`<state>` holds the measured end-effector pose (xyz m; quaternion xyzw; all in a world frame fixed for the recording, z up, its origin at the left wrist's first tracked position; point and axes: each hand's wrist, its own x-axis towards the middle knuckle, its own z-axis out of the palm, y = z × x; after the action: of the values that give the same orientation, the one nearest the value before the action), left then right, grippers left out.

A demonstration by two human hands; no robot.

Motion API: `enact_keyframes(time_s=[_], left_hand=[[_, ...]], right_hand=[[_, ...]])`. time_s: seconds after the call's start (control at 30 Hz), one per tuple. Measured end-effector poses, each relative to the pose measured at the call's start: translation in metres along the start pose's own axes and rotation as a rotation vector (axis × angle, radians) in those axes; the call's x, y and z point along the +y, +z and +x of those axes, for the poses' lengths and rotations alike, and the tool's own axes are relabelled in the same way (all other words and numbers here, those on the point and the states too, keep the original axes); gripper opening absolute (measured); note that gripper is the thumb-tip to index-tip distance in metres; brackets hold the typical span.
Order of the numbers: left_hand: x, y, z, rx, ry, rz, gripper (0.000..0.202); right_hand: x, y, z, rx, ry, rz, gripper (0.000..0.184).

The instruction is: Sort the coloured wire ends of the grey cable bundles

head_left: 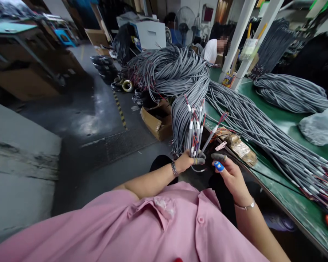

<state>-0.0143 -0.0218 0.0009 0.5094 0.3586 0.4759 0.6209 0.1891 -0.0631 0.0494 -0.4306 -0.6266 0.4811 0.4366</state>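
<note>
A bunch of grey cables (191, 140) stands up from my left hand (186, 162), whose fingers are wrapped round it. White collars and thin red and dark wires show at the cable ends. One cable leans to the right, away from the bunch. My right hand (232, 176) is just right of the bunch, with thumb and index finger slightly apart and nothing visible between them. A grey cover is on its index finger and a blue one on its thumb. Beyond my left hand, a thick pile of grey cables (177, 72) hangs over the table's end.
To the right runs a green table (276, 174) bearing a long row of grey cables (262, 127), a tape-wrapped block (242, 150) and a plastic bag (321, 125). A cardboard box (160, 123) sits on the floor ahead. A person in white (210, 51) is farther back, near white posts.
</note>
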Motion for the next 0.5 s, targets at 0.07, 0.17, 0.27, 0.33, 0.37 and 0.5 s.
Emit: enact_keyframes(time_s=[0.07,0.17,0.27,0.33,0.37,0.5], left_hand=[[0.000,-0.001,-0.005,-0.029,-0.004,0.053,0.035],[-0.001,-0.002,-0.011,-0.096,0.012,0.107,0.040],[-0.001,-0.007,-0.016,-0.172,0.035,0.116,0.040],[0.000,-0.014,-0.019,-0.186,0.025,0.084,0.038],[0.001,-0.019,-0.021,-0.187,0.015,0.065,0.038],[0.007,-0.035,-0.026,-0.162,0.025,-0.014,0.034]], right_hand=[[-0.018,0.009,0.006,0.075,-0.117,-0.052,0.042],[-0.037,0.020,0.017,0.122,-0.221,-0.123,0.041],[-0.044,0.028,0.021,0.082,-0.261,-0.127,0.028],[-0.043,0.031,0.018,0.054,-0.251,-0.053,0.024],[-0.042,0.032,0.015,0.051,-0.240,-0.002,0.023],[-0.034,0.030,0.002,0.056,-0.226,0.124,0.021]])
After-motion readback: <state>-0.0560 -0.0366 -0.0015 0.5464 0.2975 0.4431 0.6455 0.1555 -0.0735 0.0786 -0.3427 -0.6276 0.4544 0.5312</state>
